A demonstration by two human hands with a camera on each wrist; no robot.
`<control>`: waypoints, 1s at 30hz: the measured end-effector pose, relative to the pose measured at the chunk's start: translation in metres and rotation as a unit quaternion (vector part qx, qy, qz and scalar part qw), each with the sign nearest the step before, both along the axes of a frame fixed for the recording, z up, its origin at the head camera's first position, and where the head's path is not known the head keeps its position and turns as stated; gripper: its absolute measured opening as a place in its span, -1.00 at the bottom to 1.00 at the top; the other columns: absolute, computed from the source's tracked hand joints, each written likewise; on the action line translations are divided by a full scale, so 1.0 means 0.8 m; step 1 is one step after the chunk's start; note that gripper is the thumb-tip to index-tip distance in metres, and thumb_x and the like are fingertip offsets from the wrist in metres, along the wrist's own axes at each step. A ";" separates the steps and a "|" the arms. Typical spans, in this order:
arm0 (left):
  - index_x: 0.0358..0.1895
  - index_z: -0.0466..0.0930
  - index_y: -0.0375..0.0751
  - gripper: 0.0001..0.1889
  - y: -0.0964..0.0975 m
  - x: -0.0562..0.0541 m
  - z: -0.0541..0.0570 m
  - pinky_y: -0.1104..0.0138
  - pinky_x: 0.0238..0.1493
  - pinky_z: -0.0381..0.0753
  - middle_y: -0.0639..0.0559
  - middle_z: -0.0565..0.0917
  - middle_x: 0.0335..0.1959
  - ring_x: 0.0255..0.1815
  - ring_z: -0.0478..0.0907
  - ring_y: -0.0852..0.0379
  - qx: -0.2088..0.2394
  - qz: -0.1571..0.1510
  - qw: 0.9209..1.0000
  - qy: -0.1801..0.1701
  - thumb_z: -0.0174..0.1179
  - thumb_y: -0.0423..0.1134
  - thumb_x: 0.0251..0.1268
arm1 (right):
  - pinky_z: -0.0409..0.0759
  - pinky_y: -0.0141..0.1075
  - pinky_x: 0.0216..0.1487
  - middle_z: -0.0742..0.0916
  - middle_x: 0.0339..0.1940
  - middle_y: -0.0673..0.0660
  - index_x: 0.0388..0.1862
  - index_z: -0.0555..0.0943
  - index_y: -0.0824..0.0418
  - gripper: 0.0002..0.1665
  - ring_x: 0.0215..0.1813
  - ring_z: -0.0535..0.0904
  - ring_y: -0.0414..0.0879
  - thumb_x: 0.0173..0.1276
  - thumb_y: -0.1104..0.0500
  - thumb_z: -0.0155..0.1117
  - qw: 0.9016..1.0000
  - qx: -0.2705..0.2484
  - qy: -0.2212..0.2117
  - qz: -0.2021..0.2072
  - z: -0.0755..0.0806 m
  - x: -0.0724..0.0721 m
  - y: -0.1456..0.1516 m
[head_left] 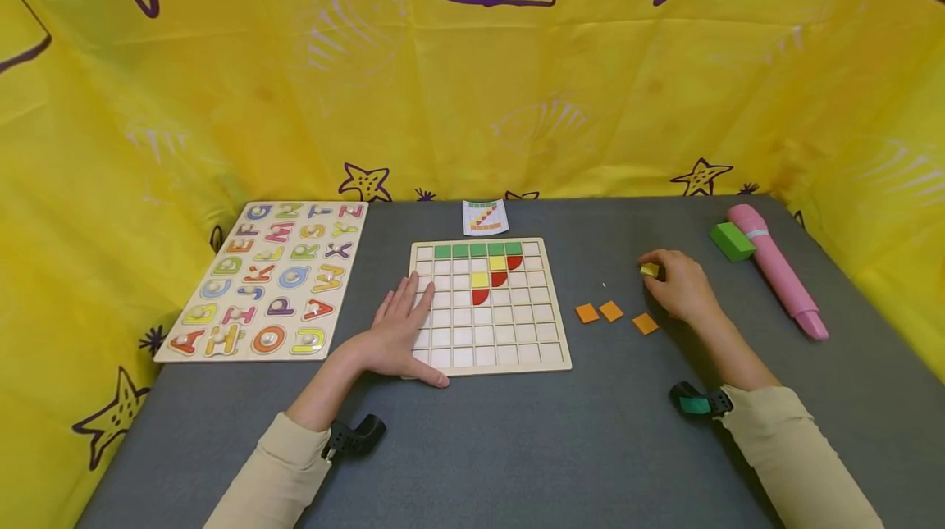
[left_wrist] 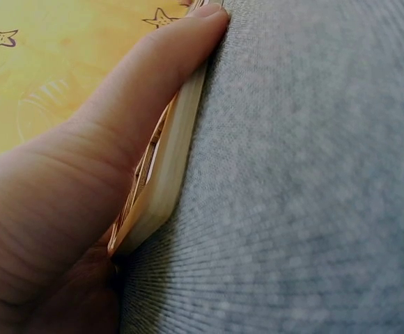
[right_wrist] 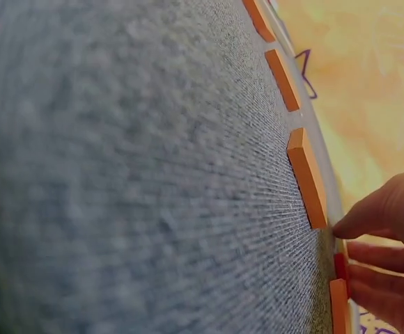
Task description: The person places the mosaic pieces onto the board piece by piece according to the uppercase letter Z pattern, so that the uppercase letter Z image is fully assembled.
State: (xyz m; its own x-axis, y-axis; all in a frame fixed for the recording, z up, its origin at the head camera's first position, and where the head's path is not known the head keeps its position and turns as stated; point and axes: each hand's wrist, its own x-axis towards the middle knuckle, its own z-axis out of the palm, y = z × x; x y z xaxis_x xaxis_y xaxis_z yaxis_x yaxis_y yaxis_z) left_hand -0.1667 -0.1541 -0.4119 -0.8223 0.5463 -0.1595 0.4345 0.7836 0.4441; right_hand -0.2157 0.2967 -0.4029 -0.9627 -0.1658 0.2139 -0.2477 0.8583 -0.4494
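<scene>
A wooden grid board (head_left: 509,336) lies on the grey table. Green tiles (head_left: 478,250) line its top row, with two yellow tiles (head_left: 480,280) and three red quarter-round tiles (head_left: 480,297) stepping down to the left beneath them. My left hand (head_left: 391,336) rests along the board's left side, fingers straight and thumb (left_wrist: 167,62) at the near edge. Off to the right, my right hand (head_left: 681,285) pinches a small yellow tile (head_left: 650,270) between thumb and fingertips. Orange square tiles (head_left: 610,311) lie between that hand and the board.
Left of the grid stands an alphabet puzzle board (head_left: 299,320) with knobbed letters. Behind the grid is a small pattern card (head_left: 485,218). At the far right lie a green block (head_left: 732,242) and a large pink marker-shaped object (head_left: 782,275). Yellow cloth (head_left: 458,102) hangs behind.
</scene>
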 end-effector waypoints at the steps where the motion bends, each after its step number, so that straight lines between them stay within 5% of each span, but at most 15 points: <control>1: 0.55 -0.29 -0.36 0.45 0.000 0.000 0.000 -0.16 0.42 -0.34 -0.38 -0.42 0.53 0.53 -0.52 -0.25 -0.001 0.000 1.000 0.001 0.47 0.36 -0.24 | 0.36 0.21 0.07 0.64 -0.08 0.45 0.00 0.59 0.43 -0.67 -0.01 0.50 0.35 0.24 0.37 0.23 1.000 -0.004 -0.004 0.002 0.000 0.000 0.000; 8: 0.55 -0.30 -0.36 0.45 0.000 -0.001 0.001 -0.15 0.42 -0.34 -0.37 -0.43 0.53 0.53 -0.52 -0.25 0.003 -0.002 1.000 -0.002 0.47 0.35 -0.23 | 0.47 0.13 0.03 0.66 -0.07 0.39 0.06 0.56 0.40 -0.63 -0.06 0.57 0.26 0.30 0.29 0.31 0.998 -0.035 -0.051 0.014 0.004 0.001 -0.010; 16: 0.55 -0.30 -0.35 0.45 0.000 0.000 0.002 -0.14 0.43 -0.34 -0.37 -0.43 0.53 0.53 -0.52 -0.25 -0.004 -0.003 1.000 -0.002 0.46 0.35 -0.23 | 0.49 -0.05 -0.10 0.69 -0.17 0.30 0.02 0.59 0.37 -0.63 -0.15 0.58 0.14 0.28 0.22 0.36 0.998 -0.049 -0.041 0.016 0.004 0.000 -0.025; 30: 0.54 -0.27 -0.39 0.44 0.001 0.000 0.002 -0.16 0.42 -0.33 -0.42 -0.40 0.52 0.53 -0.49 -0.29 0.001 0.001 1.000 0.003 0.48 0.33 -0.23 | 0.54 -0.18 -0.14 0.70 -0.18 0.14 0.00 0.64 0.23 -0.64 -0.19 0.58 -0.03 0.24 0.15 0.43 0.983 -0.136 -0.093 0.080 0.011 0.000 -0.131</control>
State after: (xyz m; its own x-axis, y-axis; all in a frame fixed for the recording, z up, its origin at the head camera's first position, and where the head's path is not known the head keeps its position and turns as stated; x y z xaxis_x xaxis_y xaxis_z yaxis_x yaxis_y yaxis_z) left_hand -0.1666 -0.1534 -0.4106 -0.8240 0.5454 -0.1535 0.4363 0.7836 0.4422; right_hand -0.2158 0.1919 -0.3945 -0.9556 -0.2793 0.0934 -0.2612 0.6575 -0.7067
